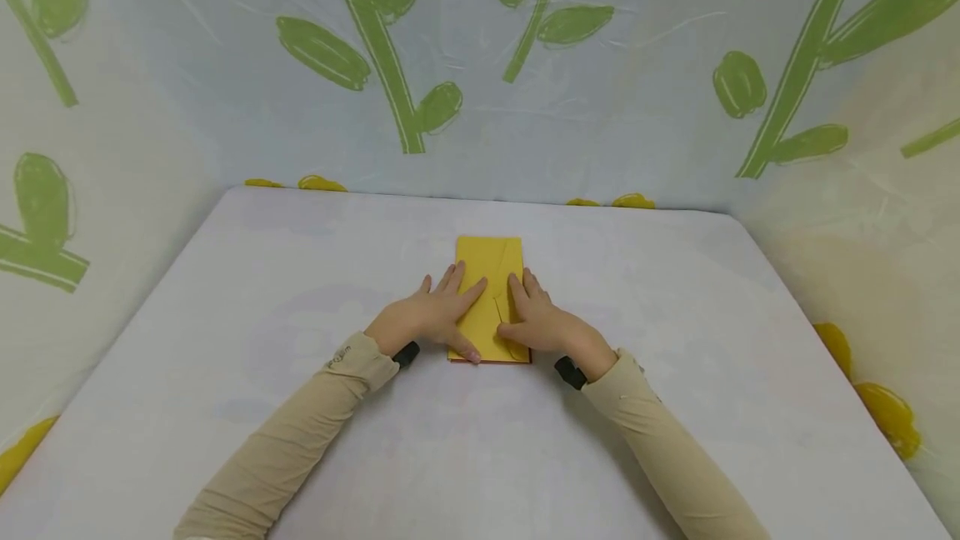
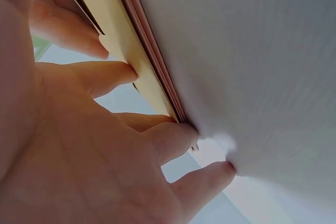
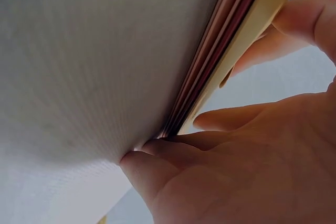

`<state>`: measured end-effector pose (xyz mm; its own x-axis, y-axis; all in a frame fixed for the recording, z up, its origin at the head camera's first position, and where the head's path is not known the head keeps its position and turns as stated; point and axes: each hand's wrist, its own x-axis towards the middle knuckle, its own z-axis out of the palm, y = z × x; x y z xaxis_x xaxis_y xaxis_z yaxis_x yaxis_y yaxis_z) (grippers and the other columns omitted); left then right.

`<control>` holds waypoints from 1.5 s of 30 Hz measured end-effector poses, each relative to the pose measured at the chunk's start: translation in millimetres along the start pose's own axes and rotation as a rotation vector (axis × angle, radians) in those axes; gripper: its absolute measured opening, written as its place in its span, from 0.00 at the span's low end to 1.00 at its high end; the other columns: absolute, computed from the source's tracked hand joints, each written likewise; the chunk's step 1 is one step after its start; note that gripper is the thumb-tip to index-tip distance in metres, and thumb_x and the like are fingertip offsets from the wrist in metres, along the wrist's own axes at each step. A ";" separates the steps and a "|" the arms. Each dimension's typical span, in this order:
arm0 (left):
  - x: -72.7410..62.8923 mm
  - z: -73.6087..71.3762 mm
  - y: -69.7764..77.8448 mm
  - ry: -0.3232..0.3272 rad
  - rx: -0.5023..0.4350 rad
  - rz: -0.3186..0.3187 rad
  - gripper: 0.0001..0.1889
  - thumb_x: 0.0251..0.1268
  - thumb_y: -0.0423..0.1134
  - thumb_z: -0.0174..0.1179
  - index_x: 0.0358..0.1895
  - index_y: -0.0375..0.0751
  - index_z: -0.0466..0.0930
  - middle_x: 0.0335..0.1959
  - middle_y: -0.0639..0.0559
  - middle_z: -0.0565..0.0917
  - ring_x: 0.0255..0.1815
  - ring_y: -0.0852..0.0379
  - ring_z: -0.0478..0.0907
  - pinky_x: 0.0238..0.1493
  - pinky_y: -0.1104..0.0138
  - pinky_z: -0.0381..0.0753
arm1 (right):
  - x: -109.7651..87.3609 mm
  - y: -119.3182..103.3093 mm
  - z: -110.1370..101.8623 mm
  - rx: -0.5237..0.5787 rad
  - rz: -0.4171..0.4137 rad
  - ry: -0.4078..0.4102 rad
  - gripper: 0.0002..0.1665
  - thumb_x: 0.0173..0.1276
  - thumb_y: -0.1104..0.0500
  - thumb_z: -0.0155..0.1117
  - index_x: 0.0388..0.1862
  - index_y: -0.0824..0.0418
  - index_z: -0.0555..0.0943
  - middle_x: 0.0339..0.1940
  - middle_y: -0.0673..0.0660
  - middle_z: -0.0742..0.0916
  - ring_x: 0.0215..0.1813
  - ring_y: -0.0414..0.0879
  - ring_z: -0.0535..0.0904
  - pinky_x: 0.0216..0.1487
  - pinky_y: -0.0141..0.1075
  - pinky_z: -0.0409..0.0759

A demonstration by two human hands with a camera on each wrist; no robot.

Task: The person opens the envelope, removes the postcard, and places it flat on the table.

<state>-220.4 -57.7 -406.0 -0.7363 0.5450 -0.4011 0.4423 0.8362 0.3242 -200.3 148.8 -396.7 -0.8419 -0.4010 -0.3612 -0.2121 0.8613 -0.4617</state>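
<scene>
A yellow envelope [image 1: 489, 258] lies flat near the middle of the table, flap side up, its length running away from me. Thin reddish layers [image 2: 152, 45] show beneath it along the edge in both wrist views, stacked like more envelopes. My left hand [image 1: 431, 315] spreads over the left side, with thumb and index finger on the yellow paper and other fingers along the edge. On the right side, my right hand [image 1: 551, 327] rests its thumb and index finger on the flap, while its other fingers touch the table beside the stack's edge.
The table [image 1: 300, 257] has a pale cloth cover. A hanging cloth [image 1: 600, 123] printed with green stems and leaves closes off the back and both sides. Each wrist carries a black strap [image 1: 572, 373] below a beige sleeve [image 1: 300, 432].
</scene>
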 end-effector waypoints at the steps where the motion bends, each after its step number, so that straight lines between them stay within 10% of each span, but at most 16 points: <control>1: -0.4 -0.2 0.2 -0.003 -0.001 -0.001 0.66 0.46 0.71 0.68 0.81 0.49 0.36 0.78 0.34 0.25 0.79 0.42 0.23 0.74 0.40 0.33 | 0.4 0.0 -0.1 -0.001 -0.005 0.001 0.52 0.76 0.48 0.56 0.80 0.70 0.38 0.80 0.71 0.38 0.80 0.63 0.35 0.76 0.56 0.46; 45: -0.7 -3.0 2.8 -0.012 0.000 -0.008 0.66 0.48 0.70 0.68 0.81 0.48 0.35 0.78 0.35 0.25 0.79 0.43 0.23 0.74 0.40 0.34 | -4.4 7.2 -11.2 0.086 -0.078 -0.061 0.49 0.77 0.48 0.51 0.81 0.65 0.37 0.79 0.70 0.36 0.80 0.61 0.30 0.76 0.57 0.42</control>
<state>-220.1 -55.9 -402.3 -0.7336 0.5391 -0.4138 0.4364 0.8405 0.3213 -203.7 160.2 -389.4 -0.7921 -0.4862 -0.3690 -0.2301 0.7979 -0.5571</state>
